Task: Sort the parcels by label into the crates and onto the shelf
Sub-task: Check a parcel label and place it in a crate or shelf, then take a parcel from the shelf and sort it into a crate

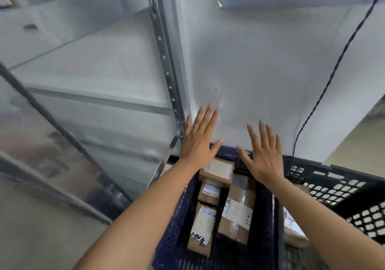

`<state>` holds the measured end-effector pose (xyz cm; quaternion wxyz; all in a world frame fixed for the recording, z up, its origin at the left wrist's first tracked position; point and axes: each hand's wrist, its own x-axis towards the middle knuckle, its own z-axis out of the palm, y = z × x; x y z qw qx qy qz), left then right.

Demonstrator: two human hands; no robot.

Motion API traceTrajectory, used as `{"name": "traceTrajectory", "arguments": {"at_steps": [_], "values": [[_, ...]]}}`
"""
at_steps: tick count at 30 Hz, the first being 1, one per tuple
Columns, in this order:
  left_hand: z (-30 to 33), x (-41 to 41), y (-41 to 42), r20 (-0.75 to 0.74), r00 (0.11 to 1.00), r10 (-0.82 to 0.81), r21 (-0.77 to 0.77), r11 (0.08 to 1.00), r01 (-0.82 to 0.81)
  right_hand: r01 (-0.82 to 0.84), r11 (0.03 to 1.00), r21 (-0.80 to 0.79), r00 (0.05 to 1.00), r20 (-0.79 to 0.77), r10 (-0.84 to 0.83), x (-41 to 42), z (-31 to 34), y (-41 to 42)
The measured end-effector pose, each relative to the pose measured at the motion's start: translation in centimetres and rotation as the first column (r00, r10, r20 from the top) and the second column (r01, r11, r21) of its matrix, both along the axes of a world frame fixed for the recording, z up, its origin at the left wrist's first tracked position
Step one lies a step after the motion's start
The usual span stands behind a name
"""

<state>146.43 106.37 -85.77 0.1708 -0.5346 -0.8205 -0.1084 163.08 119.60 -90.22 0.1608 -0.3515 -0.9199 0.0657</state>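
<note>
Both hands are out in front with nothing in them. The left hand (199, 138) has its fingers straight and slightly fanned, thumb stuck out to the side, and the right hand (263, 151) is the same deal, fingers spread wide with the palm facing down. They're floating over the far end of a blue crate (181, 213) that has a bunch of brown parcels inside.

The top parcel (217, 170) sits just below and between the two wrists, label facing up, not touched by any finger (the fingertips point away from it, toward the white wall (260, 65)). Under it is a small parcel (209, 192), then a long parcel (201, 228) with handwriting on it, and a taped parcel (237, 213) on the right.

A black crate (343, 186) sits right beside the blue one, with another package (292, 226) in it. The metal shelf (100, 94) is off to the left, pretty blurry.
</note>
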Motion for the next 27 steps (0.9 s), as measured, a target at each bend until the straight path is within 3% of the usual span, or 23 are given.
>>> {"name": "traceTrajectory", "arguments": {"at_steps": [7, 15, 27], "values": [[8.6, 5.6, -5.7, -0.135, 0.990, 0.038, 0.156, 0.988, -0.016, 0.051, 0.967, 0.249, 0.994, -0.106, -0.025, 4.5, 8.9, -3.8], [18.1, 9.9, -11.1, -0.224, 0.975, 0.016, 0.292, 0.955, 0.051, 0.089, 0.935, 0.344, 0.986, -0.162, -0.034, 6.2, 19.1, -9.3], [47.4, 11.7, -16.5, -0.314, 0.946, 0.074, 0.300, 0.954, 0.025, 0.060, 0.848, 0.526, 0.981, -0.190, 0.048, 10.0, 50.3, -14.1]]}}
